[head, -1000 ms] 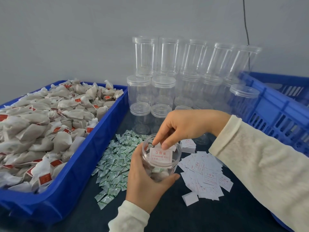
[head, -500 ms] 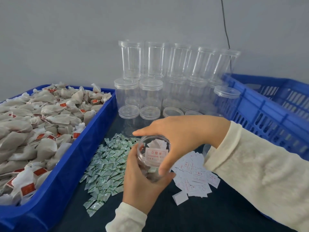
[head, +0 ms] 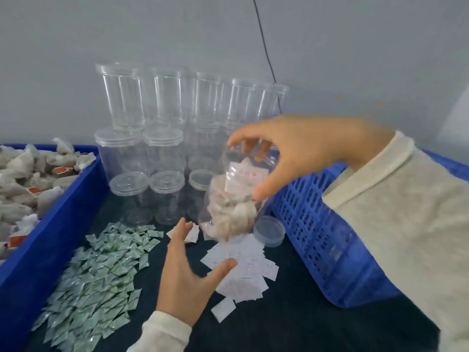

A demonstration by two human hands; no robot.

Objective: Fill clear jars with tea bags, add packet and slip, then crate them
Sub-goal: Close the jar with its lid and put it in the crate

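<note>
Right hand (head: 299, 153) raised above the table, fingers arched down over the open mouth of the filled jar (head: 236, 196), thumb low on the near wall; it grips the jar by the rim, clear of the surface and tilted, base toward the wearer. Cream sleeve (head: 396, 224) runs in from the right. Left hand (head: 189, 280) below and apart from the jar, palm up-turned, fingers spread, holding nothing. Half a second ago that hand cupped the jar from beneath while the right only capped the mouth; now the left has let go and the right alone carries it, higher and further right

Inside the jar: pale tea bags packed toward the bottom, a white slip (head: 247, 175) with red print near the mouth, blurred. Packet not discernible

Loose lid (head: 269, 231) on the dark table (head: 291, 326) just beside the jar's base, against the blue crate (head: 330, 224) on the right. White slips (head: 243, 270) scattered under and beside the left hand; green packets (head: 101, 270) heaped to its left. Blue tray (head: 50, 237) of tea bags (head: 22, 179) at far left. Empty clear jars (head: 142, 138) stacked in two tiers at the back against the grey wall. View has swung since earlier; stack sits lower left of frame
</note>
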